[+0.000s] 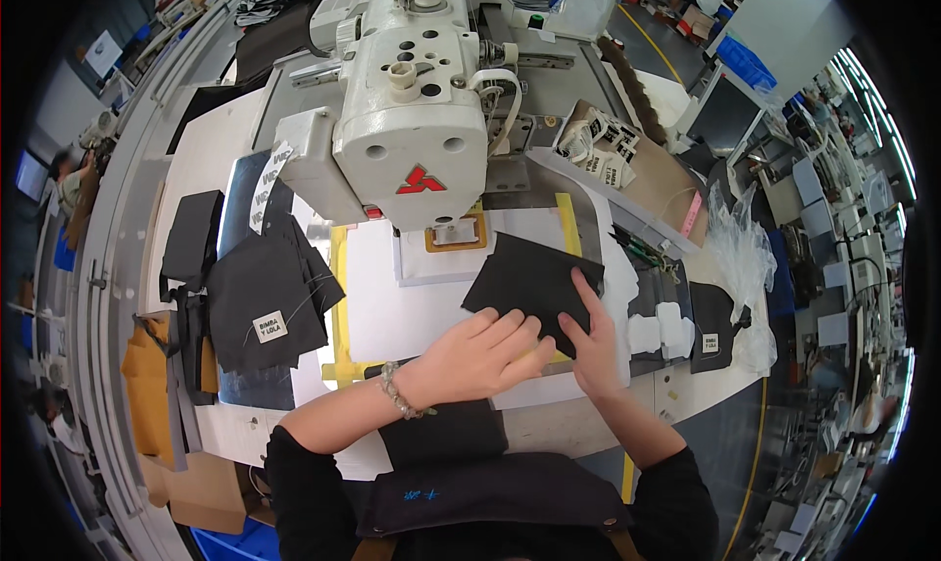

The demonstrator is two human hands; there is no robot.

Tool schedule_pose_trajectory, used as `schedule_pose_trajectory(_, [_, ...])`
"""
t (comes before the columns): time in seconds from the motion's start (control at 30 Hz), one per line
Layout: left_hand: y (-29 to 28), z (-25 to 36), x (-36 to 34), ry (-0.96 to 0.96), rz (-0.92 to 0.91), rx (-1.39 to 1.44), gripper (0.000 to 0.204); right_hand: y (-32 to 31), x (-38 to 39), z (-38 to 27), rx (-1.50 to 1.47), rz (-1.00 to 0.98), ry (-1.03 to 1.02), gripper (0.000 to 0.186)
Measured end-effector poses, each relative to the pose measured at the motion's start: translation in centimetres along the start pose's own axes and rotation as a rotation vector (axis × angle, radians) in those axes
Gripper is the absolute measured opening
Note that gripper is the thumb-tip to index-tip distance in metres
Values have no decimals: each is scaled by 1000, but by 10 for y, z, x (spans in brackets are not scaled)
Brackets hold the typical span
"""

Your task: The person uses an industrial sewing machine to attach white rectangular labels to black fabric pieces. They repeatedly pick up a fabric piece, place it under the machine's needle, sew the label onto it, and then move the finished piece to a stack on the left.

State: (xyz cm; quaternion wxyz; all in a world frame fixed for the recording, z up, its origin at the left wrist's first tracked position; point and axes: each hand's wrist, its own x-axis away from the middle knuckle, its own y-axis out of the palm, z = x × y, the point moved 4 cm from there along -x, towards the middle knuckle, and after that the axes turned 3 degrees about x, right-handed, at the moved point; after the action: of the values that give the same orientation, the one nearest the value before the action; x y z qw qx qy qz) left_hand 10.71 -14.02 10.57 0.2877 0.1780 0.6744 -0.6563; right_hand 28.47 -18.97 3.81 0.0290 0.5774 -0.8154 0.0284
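at the near edge of the bench, a dark piece (446, 436) shows below the person's left forearm. just beyond it the left hand (480, 360) lies back up, fingers curled close together over the lower edge of the black panel (520, 279); its thumb is hidden, so i cannot tell whether it pinches. the right hand (591, 345) grips the right edge, thumb and forefinger set apart along it, other fingers out of sight. the panel sits aslant over the white sheet (384, 324), right of the orange-brown frame (456, 248); whether it touches the sheet is unclear. to handle it well, i would keep it flat and lightly taut, let the right hand steer the angle and the left smooth the near edge, and square it by eye against the yellow tape (340, 267) bordering the sheet. fingertips are best kept to the outer edges, clear of the frame under the sewing machine (412, 120). farther off to the right, the tray (627, 211) of labels (603, 147) should stay out of the elbow's way.
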Motion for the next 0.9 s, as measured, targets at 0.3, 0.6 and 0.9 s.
schedule_pose_trajectory(0.3, [67,-37,37,91,-212,50,29,-11,-4,7,-134,-36,170,78])
schedule_pose_trajectory(0.6, [62,-59,48,179,-123,-42,22,-10,-33,10,-2,-132,138,87])
schedule_pose_trajectory(0.9, [56,-88,63,125,-141,-225,21,4,-85,6,312,-188,-246,61])
